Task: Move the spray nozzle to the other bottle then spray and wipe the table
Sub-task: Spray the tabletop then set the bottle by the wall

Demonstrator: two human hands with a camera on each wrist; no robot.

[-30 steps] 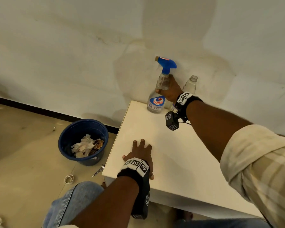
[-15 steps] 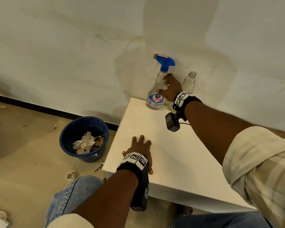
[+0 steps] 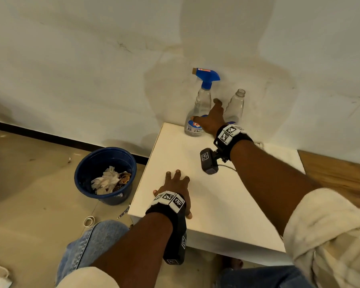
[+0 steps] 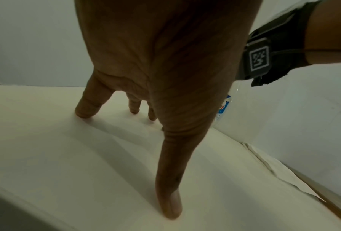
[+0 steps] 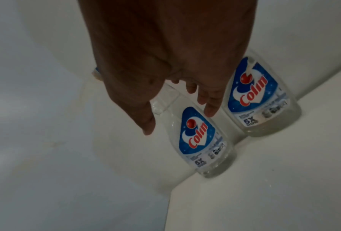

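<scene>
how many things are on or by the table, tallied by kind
clear plastic bottles: 2, one with the blue spray nozzle on it, one open-necked
blue spray nozzle: 1
white tissue sheet against the wall: 1
round blue plastic bin: 1
total: 5

The head camera looked down and forward over the white table [image 3: 216, 204] toward the wall. The left wrist camera sat close above the tabletop, facing along the left hand [image 4: 165, 62]. The right wrist camera looked down past the right hand [image 5: 165, 54] at both bottles [image 5: 203, 143] (seen in the head view too).
</scene>
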